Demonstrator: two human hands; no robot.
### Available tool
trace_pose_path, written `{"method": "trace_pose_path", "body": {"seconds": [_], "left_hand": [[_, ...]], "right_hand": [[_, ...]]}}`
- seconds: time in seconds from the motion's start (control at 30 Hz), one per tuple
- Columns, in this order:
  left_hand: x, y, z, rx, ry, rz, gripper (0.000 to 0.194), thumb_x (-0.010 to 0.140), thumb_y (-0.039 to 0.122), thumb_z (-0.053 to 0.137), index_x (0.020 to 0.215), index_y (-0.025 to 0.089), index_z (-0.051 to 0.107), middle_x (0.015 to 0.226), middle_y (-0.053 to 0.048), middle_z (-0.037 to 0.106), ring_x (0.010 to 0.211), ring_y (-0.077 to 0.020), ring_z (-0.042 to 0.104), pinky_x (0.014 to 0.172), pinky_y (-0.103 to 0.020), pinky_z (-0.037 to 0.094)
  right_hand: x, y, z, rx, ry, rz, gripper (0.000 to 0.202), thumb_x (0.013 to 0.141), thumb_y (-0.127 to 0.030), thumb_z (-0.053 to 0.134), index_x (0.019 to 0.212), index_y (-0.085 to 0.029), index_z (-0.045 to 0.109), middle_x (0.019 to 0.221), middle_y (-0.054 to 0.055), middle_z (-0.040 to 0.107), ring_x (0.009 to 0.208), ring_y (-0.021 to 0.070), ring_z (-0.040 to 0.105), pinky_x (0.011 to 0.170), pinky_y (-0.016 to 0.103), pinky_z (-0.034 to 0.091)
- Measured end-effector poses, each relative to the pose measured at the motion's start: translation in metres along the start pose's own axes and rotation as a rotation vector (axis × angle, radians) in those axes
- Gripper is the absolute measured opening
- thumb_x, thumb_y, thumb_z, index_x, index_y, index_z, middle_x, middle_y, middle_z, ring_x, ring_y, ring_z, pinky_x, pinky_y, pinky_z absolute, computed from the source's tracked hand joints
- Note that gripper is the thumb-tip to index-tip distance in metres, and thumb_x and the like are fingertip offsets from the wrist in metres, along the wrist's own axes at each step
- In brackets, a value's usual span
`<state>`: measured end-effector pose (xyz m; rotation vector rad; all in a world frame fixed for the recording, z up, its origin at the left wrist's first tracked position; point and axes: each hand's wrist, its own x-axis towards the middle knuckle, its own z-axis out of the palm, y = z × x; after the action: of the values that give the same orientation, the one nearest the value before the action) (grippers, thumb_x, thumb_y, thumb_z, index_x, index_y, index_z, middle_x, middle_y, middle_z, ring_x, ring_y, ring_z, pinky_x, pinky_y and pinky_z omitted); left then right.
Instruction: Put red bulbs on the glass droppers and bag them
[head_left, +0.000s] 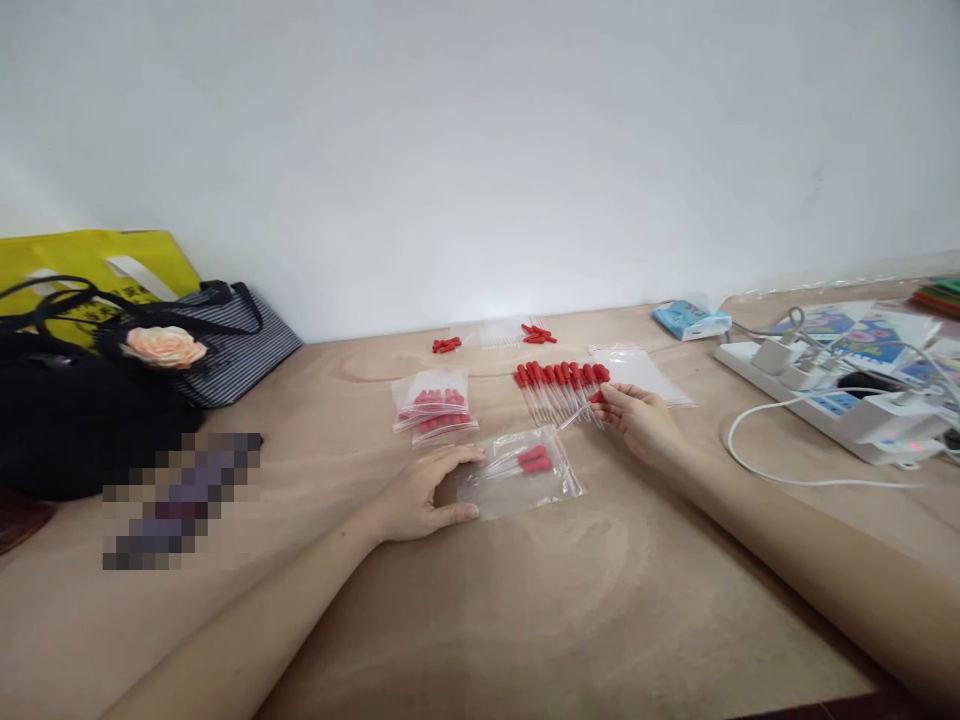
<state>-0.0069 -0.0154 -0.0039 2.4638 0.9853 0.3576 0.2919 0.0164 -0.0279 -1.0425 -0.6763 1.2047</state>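
My left hand (420, 495) rests at the left end of a clear zip bag (480, 495), its thumb and fingers apart and touching the bag's edges. Inside that bag lie a few droppers (535, 460) with red bulbs and clear stems. My right hand (637, 420) pinches a dropper (597, 396) by its red bulb, and its clear stem points down-left to the bag's open right end. Just behind, a row of red-bulbed droppers (559, 376) lies side by side. Filled zip bags (435, 405) are stacked to the left of the row.
Red bulbs (446, 345) and more red bulbs (538, 334) lie near the wall. Flat clear bags (645, 375) sit behind my right hand. At right stands a power strip (825, 410) with cables, beside a blue pack (690, 320). Bags (247, 345) fill the left.
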Motion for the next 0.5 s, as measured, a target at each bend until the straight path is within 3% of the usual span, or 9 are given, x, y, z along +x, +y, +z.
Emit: {"method": "trace_pose_path", "body": {"seconds": [0.23, 0.37, 0.5], "left_hand": [[-0.001, 0.002, 0.000, -0.003, -0.007, -0.047, 0.058, 0.075, 0.045, 0.056, 0.125, 0.023, 0.036, 0.131, -0.006, 0.043, 0.119, -0.0227, 0.041, 0.099, -0.038, 0.034], [-0.001, 0.002, -0.001, -0.013, -0.003, -0.048, 0.059, 0.075, 0.045, 0.057, 0.125, 0.023, 0.036, 0.130, -0.006, 0.044, 0.118, -0.0228, 0.042, 0.099, -0.037, 0.034], [-0.001, 0.001, 0.000, -0.011, -0.006, -0.045, 0.059, 0.075, 0.046, 0.056, 0.125, 0.023, 0.036, 0.130, -0.006, 0.044, 0.119, -0.0233, 0.041, 0.099, -0.038, 0.034]], "right_hand": [[-0.015, 0.010, 0.009, -0.059, -0.112, 0.113, 0.015, 0.066, -0.017, 0.067, 0.072, -0.016, 0.053, 0.061, 0.000, 0.061, 0.057, 0.0099, 0.060, 0.055, 0.020, 0.049], [-0.019, 0.013, 0.011, -0.319, -0.226, 0.028, 0.022, 0.064, -0.029, 0.069, 0.074, -0.017, 0.054, 0.055, -0.003, 0.057, 0.045, 0.0077, 0.051, 0.041, 0.018, 0.038], [-0.018, 0.020, 0.010, -0.599, -0.312, -0.117, 0.025, 0.063, -0.037, 0.068, 0.073, -0.016, 0.059, 0.051, -0.005, 0.051, 0.045, 0.0069, 0.044, 0.042, 0.020, 0.033]]}}
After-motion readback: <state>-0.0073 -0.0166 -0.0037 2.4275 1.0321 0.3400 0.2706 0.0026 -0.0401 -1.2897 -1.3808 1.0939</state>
